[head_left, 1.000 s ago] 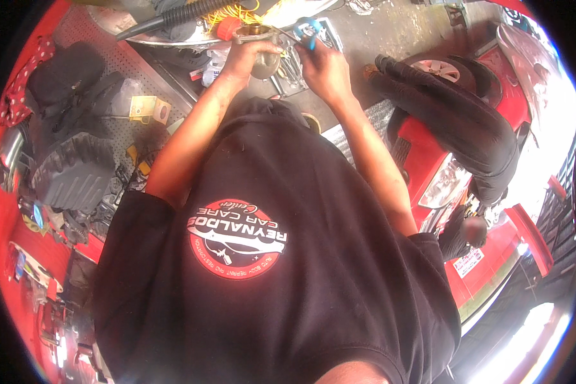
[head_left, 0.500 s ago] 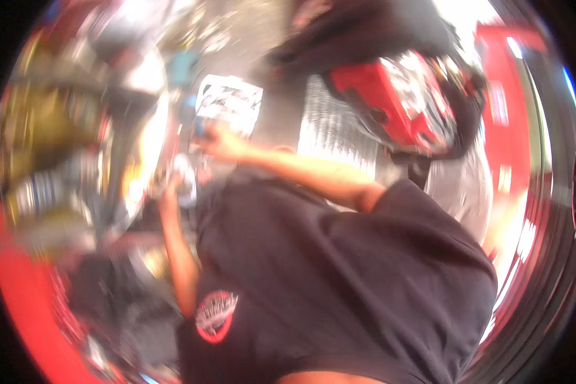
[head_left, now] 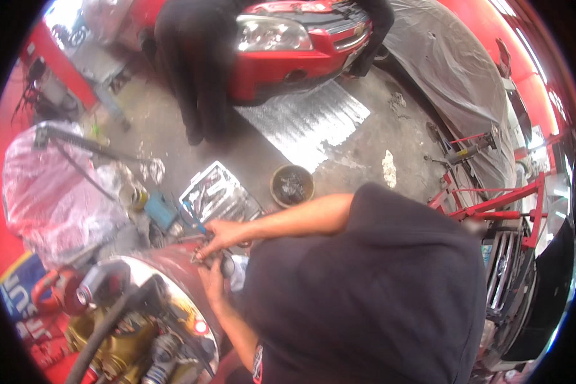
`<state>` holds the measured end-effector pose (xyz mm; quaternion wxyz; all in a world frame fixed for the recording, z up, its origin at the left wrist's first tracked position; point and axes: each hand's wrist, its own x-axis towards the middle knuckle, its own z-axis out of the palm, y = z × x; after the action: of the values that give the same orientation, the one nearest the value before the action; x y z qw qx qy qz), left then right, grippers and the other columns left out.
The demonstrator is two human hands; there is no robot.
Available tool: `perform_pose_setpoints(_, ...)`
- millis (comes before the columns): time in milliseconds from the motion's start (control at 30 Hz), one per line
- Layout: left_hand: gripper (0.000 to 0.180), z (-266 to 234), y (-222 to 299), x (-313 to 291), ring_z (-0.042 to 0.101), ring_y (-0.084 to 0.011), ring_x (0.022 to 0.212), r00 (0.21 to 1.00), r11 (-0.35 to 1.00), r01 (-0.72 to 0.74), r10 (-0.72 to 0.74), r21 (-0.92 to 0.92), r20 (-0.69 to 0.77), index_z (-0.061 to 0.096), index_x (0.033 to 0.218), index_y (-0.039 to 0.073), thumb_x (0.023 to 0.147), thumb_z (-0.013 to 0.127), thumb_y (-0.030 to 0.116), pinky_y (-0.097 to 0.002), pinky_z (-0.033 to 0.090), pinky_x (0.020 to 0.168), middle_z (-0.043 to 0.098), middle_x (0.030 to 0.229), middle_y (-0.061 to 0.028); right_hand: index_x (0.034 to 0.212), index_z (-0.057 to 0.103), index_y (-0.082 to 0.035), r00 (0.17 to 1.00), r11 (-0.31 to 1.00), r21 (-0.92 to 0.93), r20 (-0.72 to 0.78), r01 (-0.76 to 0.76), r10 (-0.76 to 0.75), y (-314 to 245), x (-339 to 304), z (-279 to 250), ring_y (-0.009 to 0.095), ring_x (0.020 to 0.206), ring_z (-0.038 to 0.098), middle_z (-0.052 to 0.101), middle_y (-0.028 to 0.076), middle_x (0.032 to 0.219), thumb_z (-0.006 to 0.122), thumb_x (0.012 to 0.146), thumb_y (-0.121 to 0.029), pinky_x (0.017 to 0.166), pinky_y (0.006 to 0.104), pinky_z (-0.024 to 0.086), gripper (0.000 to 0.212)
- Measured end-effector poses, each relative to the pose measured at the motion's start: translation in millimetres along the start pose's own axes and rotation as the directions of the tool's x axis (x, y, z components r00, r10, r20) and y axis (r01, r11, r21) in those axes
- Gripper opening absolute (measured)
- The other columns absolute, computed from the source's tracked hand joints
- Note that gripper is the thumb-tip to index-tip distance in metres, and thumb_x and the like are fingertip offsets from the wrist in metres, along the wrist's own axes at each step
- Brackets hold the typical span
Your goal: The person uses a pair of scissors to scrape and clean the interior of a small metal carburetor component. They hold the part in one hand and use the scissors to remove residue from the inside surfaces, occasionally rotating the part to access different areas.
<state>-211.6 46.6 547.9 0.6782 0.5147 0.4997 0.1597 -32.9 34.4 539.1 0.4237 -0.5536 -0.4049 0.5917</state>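
A loose black short-sleeved T-shirt (head_left: 365,294) with soft folds covers the person's torso, its wide right sleeve (head_left: 381,208) ending in a plain hem, and a sliver of red-and-white emblem (head_left: 257,365) showing at its near left edge, while the left hand (head_left: 212,278) and right hand (head_left: 224,234) are bare.

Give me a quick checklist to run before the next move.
1. Both hands visible: ok, left hand and right hand close together.
2. Left grip: ok, on a rounded part, mostly covered.
3. Right grip: ok, apparently on a blue-handled tool.
4. Tool tip clear of left hand: cannot tell, too small and covered.
5. Co-worker clear of both hands: ok, well apart, beside the red car.
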Motion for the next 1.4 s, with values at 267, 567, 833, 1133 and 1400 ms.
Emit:
perform_pose_setpoints(267, 0.066, 21, 12, 17, 0.06, -0.0196, 0.113, 0.954, 0.967, -0.248, 0.255, -0.063, 0.159, 0.049, 0.148, -0.003, 0.089, 0.075, 0.01, -0.0331, 0.05, 0.093, 0.06, 0.129, -0.0087, 0.09, 0.069, -0.004, 0.995, 0.996, 0.086, -0.096, 0.036, -0.028, -17, -26, -35, 0.015, 0.078, 0.065, 0.07, 0.004, 0.085, 0.099, 0.064, -0.039, 0.067, 0.0331, 0.051, 0.053)
perform_pose_setpoints(567, 0.054, 35, -4, 52, 0.063, -0.0218, 0.109, 0.955, 0.969, 0.036, 0.039, -0.246, 0.294, 0.056, 0.141, -0.001, 0.092, 0.073, 0.015, -0.0368, 0.052, 0.092, 0.065, 0.123, -0.0097, 0.094, 0.071, -0.001, 0.987, 0.99, 0.067, -0.116, 0.122, -0.113, -19, -26, -52, 0.02, 0.085, 0.071, 0.074, 0.009, 0.087, 0.098, 0.067, -0.04, 0.074, 0.0349, 0.055, 0.055)
perform_pose_setpoints(833, 0.051, 45, 0, 84, 0.065, -0.0235, 0.107, 0.908, 0.935, 0.212, -0.081, -0.283, 0.411, 0.058, 0.138, 0.0, 0.092, 0.072, 0.018, -0.0393, 0.053, 0.092, 0.066, 0.12, -0.0108, 0.104, 0.074, -0.003, 0.907, 0.992, 0.118, -0.41, -0.052, 0.096, 0, -20, -97, 0.02, 0.081, 0.069, 0.073, 0.009, 0.091, 0.089, 0.081, -0.039, 0.065, 0.0352, 0.055, 0.046)
perform_pose_setpoints(1133, 0.047, 9, 0, 114, 0.066, -0.0254, 0.106, 0.915, 0.886, 0.245, -0.077, -0.394, 0.396, 0.059, 0.134, 0.001, 0.093, 0.071, 0.021, -0.042, 0.054, 0.093, 0.067, 0.117, -0.012, 0.122, 0.066, -0.006, 0.748, 0.673, 0.74, -0.448, 0.004, 0.489, 132, -61, -142, 0.022, 0.084, 0.069, 0.073, 0.012, 0.093, 0.06, 0.102, -0.029, 0.063, 0.0383, 0.053, 0.032)
perform_pose_setpoints(1400, 0.044, 6, -6, 71, 0.07, -0.0233, 0.088, 0.996, 0.859, 0.069, -0.036, -0.508, 0.076, 0.055, 0.133, 0.013, 0.095, 0.075, 0.02, -0.0485, 0.06, 0.082, 0.067, 0.103, -0.0058, 0.136, 0.061, -0.002, 0.937, 0.928, 0.217, -0.108, -0.304, 0.332, 118, -62, -109, 0.011, 0.087, 0.067, 0.076, 0.005, 0.106, 0.065, 0.103, -0.019, 0.075, 0.0283, 0.055, 0.038)
